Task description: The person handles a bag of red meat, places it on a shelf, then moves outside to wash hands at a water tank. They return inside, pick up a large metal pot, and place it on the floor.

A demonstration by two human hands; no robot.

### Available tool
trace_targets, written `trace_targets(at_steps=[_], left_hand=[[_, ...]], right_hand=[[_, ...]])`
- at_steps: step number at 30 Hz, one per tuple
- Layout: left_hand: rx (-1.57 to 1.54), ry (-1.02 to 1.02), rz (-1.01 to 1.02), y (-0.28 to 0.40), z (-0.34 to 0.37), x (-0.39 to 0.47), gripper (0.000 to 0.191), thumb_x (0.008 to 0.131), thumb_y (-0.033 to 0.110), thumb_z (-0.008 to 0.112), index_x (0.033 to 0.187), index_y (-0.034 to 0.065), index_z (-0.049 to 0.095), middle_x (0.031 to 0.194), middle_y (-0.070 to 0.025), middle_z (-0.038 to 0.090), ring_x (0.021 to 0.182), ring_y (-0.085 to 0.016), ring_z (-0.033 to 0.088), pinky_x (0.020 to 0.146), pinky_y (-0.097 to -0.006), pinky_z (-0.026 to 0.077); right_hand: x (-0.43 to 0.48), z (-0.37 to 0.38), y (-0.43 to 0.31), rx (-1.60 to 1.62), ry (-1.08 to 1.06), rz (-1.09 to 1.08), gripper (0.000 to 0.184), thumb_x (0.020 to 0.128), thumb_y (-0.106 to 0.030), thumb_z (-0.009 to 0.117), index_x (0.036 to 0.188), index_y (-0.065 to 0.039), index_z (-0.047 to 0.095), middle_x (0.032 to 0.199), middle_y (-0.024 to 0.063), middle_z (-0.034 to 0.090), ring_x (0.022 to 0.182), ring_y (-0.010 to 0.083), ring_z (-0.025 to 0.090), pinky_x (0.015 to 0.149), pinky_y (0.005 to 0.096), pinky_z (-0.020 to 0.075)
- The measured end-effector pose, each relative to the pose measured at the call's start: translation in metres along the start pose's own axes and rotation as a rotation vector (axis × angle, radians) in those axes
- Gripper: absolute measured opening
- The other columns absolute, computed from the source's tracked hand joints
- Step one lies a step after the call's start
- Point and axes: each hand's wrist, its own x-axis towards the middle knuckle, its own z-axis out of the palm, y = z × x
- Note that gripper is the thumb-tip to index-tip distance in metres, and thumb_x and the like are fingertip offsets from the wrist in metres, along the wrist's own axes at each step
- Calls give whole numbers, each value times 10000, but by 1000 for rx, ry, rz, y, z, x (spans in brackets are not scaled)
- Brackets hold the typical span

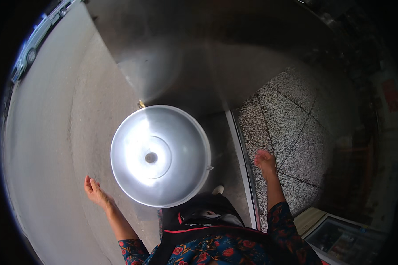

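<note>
A large round metal lid or pan [185,159] with a small dark spot at its middle sits right in front of my body, shiny and seen from above. My left hand [95,191] is held out to the left of it, fingers loosely apart, touching nothing. Over on the right, beyond the door sill, my right hand [264,160] hangs in the air with its fingers slightly curled and nothing visible in it. Neither hand touches the round metal piece. What supports it is hidden beneath.
Ahead stands a big dark, reflective metal surface [185,76]. A metal floor track [240,145] separates the paving from the speckled tiles [292,109]. At lower right is a glass-topped cabinet [338,235]. A car [39,33] stands at the far upper left.
</note>
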Motion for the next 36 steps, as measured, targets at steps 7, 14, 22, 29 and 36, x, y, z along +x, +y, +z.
trace_targets(at_steps=[7,14,22,29,36], left_hand=[[-168,-621,94,103,128,-199,281,844,49,544,1121,3,523,982,-55,553,860,-118,523,771,-245,424],[70,-1697,246,79,204,-408,226,807,55,582,1029,16,567,940,-82,589,882,-151,572,785,-260,449],[450,-2144,782,27,252,-434,453,790,208,617,1193,42,494,1142,-171,532,984,-265,553,850,-329,430],[673,-2369,384,17,336,-486,601,828,300,587,1317,48,344,1286,-174,412,1197,-201,364,966,-300,302],[1340,-2349,82,25,430,-534,519,838,369,515,1226,47,391,1186,-203,444,1131,-264,397,932,-333,320]], right_hand=[[-69,-182,78,63,107,84,272,849,-252,563,685,-36,577,529,-11,457,428,67,365,377,229,278],[-186,-249,263,372,326,304,191,732,-2,507,914,-43,547,731,71,578,536,160,545,439,281,453],[-200,-184,307,472,237,297,361,715,25,572,1066,-42,525,875,65,594,777,162,587,653,292,496],[-143,-240,217,493,348,374,356,733,-5,572,1084,-38,518,870,68,596,767,162,588,644,291,495],[-98,-339,104,484,504,414,354,752,-35,571,1101,-34,512,866,71,598,756,161,588,634,290,495]])
